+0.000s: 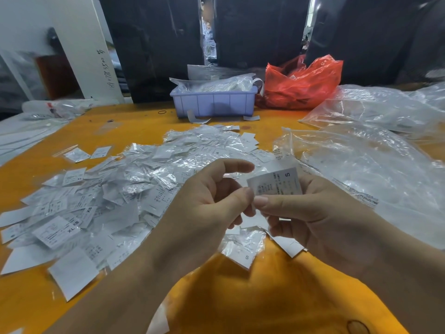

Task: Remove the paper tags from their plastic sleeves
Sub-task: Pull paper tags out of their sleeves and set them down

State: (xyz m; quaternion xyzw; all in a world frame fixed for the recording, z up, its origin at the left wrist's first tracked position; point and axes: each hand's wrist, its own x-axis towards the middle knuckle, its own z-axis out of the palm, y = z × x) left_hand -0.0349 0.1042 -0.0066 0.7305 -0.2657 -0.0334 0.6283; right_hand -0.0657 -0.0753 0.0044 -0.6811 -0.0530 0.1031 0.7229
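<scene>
**Both hands pinch one tag above the pile**

The left hand [204,206] and the right hand [313,213] meet thumb to thumb over the orange table [240,297]. Between them stands a white paper tag [274,183] marked "S", tilted a little, with its lower edge caught where the two thumbs touch. The right hand holds it with thumb in front and fingers curled behind. The left hand pinches at the tag's lower left corner with its thumb, while its forefinger arches loosely above, apart from the tag. Whether a plastic sleeve still covers the tag cannot be told.

To the left of the left hand, and beyond both hands, lies a broad pile of tags [108,196], many in crinkled clear sleeves, some printed "XL" and "XS". Just beneath the hands sits a sleeved tag [243,247] marked "S".

To the right of the right hand spread large clear plastic bags [373,165]. Far past the hands stands a pale purple bin [214,102] stuffed with clear plastic, and beside it, toward the right, a red plastic bag [303,85].
</scene>
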